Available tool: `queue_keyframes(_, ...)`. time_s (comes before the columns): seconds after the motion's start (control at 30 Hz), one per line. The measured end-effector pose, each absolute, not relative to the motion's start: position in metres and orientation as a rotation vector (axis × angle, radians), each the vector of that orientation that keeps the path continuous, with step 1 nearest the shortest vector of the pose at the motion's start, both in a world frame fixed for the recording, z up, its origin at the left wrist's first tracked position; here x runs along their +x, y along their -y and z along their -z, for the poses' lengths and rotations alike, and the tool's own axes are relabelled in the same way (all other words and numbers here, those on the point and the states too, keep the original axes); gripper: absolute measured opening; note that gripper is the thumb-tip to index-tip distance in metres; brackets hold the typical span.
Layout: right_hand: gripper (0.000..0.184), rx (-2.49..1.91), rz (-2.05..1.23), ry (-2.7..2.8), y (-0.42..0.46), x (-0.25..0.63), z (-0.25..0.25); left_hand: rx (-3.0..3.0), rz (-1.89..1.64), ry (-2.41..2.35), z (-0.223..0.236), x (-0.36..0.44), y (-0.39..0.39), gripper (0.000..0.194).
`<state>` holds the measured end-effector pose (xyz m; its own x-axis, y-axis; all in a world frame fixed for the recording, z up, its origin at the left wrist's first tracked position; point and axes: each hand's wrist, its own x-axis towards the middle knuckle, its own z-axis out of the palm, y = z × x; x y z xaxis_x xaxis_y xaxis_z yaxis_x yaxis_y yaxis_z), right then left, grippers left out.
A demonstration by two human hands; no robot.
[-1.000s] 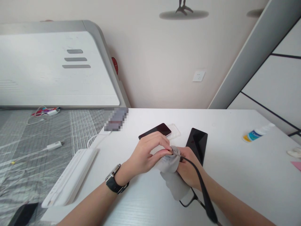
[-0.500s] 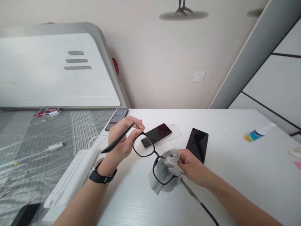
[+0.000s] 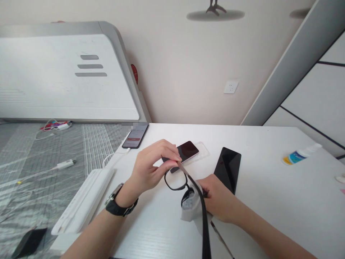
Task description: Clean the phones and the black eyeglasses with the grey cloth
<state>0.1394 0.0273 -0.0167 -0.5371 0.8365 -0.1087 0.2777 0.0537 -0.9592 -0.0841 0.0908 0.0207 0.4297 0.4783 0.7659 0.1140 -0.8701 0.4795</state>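
My left hand (image 3: 155, 163), with a watch (image 3: 121, 201) on its wrist, pinches a pair of black-framed glasses (image 3: 175, 189) near the hinge of one temple. That temple runs toward me across the middle of the view. My right hand (image 3: 219, 198) is closed on a light grey cloth (image 3: 192, 210) wrapped about the other lens, which is partly covered. The second temple sticks out below my right hand. Both hands are above the white table (image 3: 156, 230). Just behind them lie a dark phone (image 3: 188, 151) on a clear phone case (image 3: 203, 151) and a larger black phone (image 3: 228, 167).
A phone with a lit screen (image 3: 135, 136) lies at the table's back left corner, a white cable plugged in. A long white object (image 3: 83, 201) rests along the left edge. On the right lies a spray bottle (image 3: 299, 154). A bed with a striped grey cover (image 3: 67, 194) adjoins the left side.
The glasses have turned, so the left temple now points toward me instead of leftward. My left hand moved right, nearer my right hand. The cloth now wraps more of the lens.
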Motion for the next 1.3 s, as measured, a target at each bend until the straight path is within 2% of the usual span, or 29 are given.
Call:
queue_keyframes(0.2, 0.011, -0.917, -1.797, 1.770, -0.027, 0.141, 0.008, 2.244, -1.470, -0.495, -0.023, -0.086, -0.093, 0.003)
queue_keyframes(0.27, 0.017, -0.945, -1.732, 1.776, -0.027, 0.140, 0.008, 2.262, -1.440, -0.504, -0.023, -0.086, -0.093, 0.003)
queue_keyframes(0.43, 0.017, -1.166, -1.502, 1.853, -0.027, 0.139, 0.016, 2.263, -1.395, -0.505, -0.020, -0.087, -0.094, 0.003)
queue_keyframes(0.5, 0.019, -1.126, -1.532, 1.855, -0.027, 0.141, 0.013, 2.234, -1.437, -0.522, -0.019, -0.088, -0.095, 0.003)
queue_keyframes(0.63, 0.006, -0.958, -1.605, 1.728, -0.029, 0.143, 0.003, 2.214, -1.493, -0.572, -0.021, -0.092, -0.098, 0.004)
queue_keyframes(0.83, 0.011, -1.129, -1.573, 1.718, -0.031, 0.144, 0.012, 2.247, -1.417, -0.572, -0.020, -0.090, -0.097, 0.003)
queue_keyframes(0.93, 0.012, -1.033, -1.686, 1.584, -0.031, 0.143, 0.015, 2.194, -1.446, -0.591, -0.018, -0.085, -0.093, 0.003)
queue_keyframes(1.03, 0.010, -0.879, -1.750, 1.495, -0.032, 0.138, 0.012, 2.279, -1.321, -0.525, -0.016, -0.073, -0.086, 0.005)
queue_keyframes(1.13, 0.018, -0.862, -1.652, 1.493, -0.031, 0.133, 0.010, 2.386, -1.190, -0.390, -0.014, -0.059, -0.078, 0.010)
queue_keyframes(1.23, 0.035, -0.962, -1.532, 1.527, -0.029, 0.133, 0.011, 2.401, -1.155, -0.359, -0.013, -0.052, -0.075, 0.010)
queue_keyframes(1.3, 0.038, -0.991, -1.532, 1.543, -0.028, 0.136, 0.011, 2.381, -1.170, -0.389, -0.013, -0.054, -0.076, 0.008)
